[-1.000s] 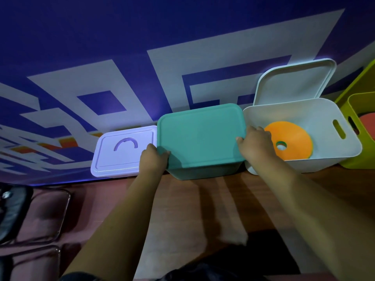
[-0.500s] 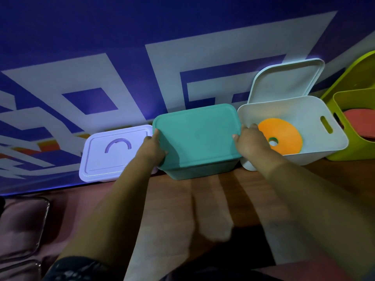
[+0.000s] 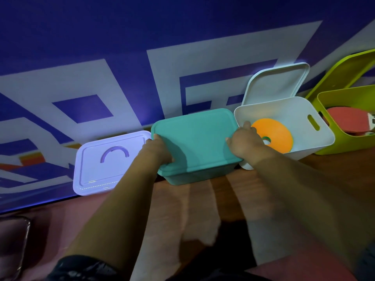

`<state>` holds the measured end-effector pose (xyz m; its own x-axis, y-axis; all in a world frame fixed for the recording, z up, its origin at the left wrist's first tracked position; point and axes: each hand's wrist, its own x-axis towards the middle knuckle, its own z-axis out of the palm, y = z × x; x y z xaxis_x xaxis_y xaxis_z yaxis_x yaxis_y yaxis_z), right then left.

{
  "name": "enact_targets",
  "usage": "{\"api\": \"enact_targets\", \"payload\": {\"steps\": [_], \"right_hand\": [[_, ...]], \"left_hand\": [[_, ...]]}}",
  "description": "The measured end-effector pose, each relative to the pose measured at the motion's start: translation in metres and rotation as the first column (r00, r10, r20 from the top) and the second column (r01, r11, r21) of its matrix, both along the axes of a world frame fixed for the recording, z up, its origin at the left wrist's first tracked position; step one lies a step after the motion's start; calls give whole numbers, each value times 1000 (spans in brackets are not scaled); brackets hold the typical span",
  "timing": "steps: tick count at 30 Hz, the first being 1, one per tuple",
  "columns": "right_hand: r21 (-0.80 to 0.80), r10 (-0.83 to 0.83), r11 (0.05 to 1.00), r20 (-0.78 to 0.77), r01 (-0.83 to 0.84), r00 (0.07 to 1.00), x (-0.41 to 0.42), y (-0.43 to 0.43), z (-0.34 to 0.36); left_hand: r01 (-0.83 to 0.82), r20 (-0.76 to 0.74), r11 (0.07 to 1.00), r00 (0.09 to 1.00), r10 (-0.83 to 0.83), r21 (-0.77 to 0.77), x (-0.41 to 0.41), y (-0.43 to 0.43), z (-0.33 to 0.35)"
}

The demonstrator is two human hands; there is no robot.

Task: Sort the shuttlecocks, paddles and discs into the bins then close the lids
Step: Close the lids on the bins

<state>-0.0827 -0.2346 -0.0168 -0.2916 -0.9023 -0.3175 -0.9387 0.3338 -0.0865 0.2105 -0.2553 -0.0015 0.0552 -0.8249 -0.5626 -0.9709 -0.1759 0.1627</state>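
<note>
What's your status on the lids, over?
Left hand and right hand grip rectangular teal plastic lid. White plastic bin open, orange disc inside. Nothing blocking.

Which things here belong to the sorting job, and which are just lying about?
Job: teal plastic lid, held by left hand and right hand; open white plastic bin with flat orange disc; lime-green bin with red paddle; closed lavender bin.
Lying about: chrome-framed chair.

No words, numbers or brand marks can be read anywhere in view. The blue wall (image 3: 121, 27) at the back carries large white angular shapes (image 3: 166, 82), cut off by the frame's edges and not legible as letters. The lilac lid (image 3: 95, 175) bears only a raised purple arch (image 3: 114, 153), which is no character.
</note>
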Motion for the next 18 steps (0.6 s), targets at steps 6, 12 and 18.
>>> {"api": "enact_targets", "payload": {"steps": [6, 12, 18], "right_hand": [[-79, 208, 974, -50, -212, 977, 13, -10, 9], [-43, 196, 979, -51, -198, 979, 18, -13, 4], [-7, 222, 975, -66, -223, 973, 21, -21, 18]], "left_hand": [[132, 34, 991, 991, -130, -38, 13, -16, 2], [148, 5, 988, 989, -148, 34, 20, -31, -8], [154, 154, 982, 973, -169, 110, 1, -42, -7]]}}
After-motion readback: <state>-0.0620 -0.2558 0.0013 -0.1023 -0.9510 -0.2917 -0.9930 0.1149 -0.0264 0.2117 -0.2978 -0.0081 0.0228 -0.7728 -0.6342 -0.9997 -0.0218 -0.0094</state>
